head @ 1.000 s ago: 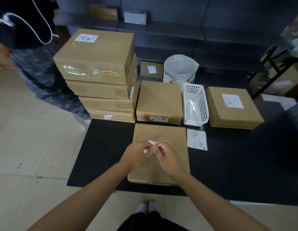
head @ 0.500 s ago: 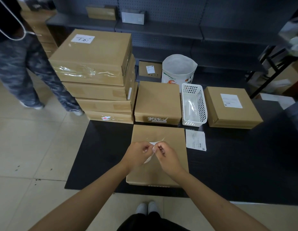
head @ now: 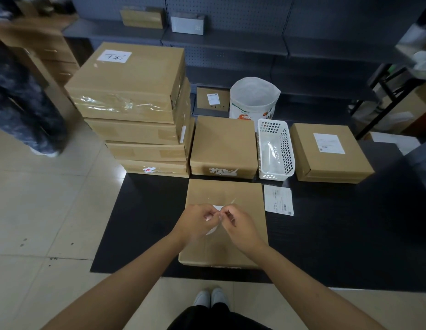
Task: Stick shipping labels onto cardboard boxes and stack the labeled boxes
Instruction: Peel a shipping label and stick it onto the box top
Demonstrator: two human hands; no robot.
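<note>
A plain cardboard box (head: 245, 194) lies flat on the black table right in front of me. Above it my left hand (head: 197, 222) and my right hand (head: 240, 225) meet, both pinching a small white shipping label (head: 216, 207) with a clear backing that curls between the fingers. Spare labels (head: 278, 199) lie on the table just right of the box. At the left stands a stack of several boxes (head: 133, 91), its top one with a white label. A labelled box (head: 326, 151) sits at the right, and an unlabelled box (head: 223, 144) lies behind the near one.
A white plastic basket (head: 276, 151) stands between the two far boxes, with a white bag-like bin (head: 253, 101) behind it. Grey shelving (head: 231, 41) runs along the back. A person's legs (head: 23, 110) stand on the tiled floor at the left. The black table edge (head: 207, 277) is near my feet.
The clear backing has come further away from the label between my fingers. The person at the left has walked further left and back. My view has shifted slightly.
</note>
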